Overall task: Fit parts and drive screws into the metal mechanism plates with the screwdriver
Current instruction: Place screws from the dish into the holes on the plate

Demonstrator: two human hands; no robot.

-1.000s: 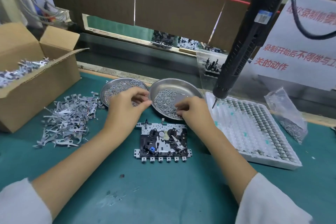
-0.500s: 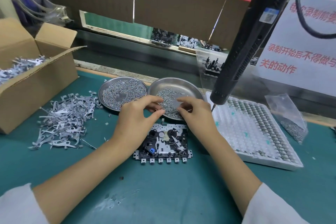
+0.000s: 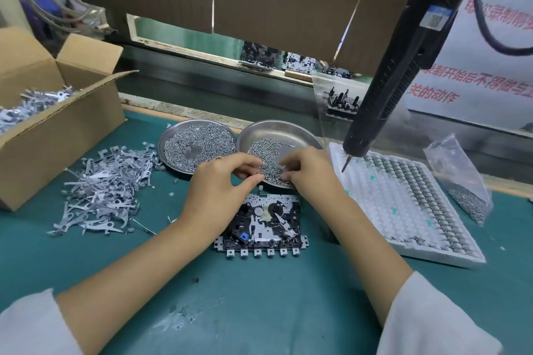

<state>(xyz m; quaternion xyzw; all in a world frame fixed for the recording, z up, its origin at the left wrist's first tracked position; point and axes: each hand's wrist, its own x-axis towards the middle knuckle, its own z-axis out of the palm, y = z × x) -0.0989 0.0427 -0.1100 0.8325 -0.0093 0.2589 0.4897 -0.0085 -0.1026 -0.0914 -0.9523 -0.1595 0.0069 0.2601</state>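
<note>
The metal mechanism plate (image 3: pixel 266 225), black and silver with a blue part, lies flat on the green mat in front of me. Both hands hover just beyond it, over the near rim of the right steel dish (image 3: pixel 281 131), which holds loose screws (image 3: pixel 266 148). My left hand (image 3: pixel 220 187) pinches thumb against fingertips at the edge of the screw pile. My right hand (image 3: pixel 308 173) has its fingers curled into the screws, pinching there. Whatever sits between the fingertips is too small to make out. The black electric screwdriver (image 3: pixel 403 66) hangs free at the right, tip down, held by neither hand.
A second steel dish (image 3: pixel 173 135) full of screws sits to the left. Stamped metal levers (image 3: pixel 103 190) lie heaped beside a cardboard box (image 3: pixel 57 141). A white tray (image 3: pixel 403 210) of small parts and a plastic bag (image 3: pixel 458 181) of screws are at the right.
My left hand has moved right, from the left dish to the right dish, beside my right hand. The view has shifted slightly. The mechanism plate has not moved.
</note>
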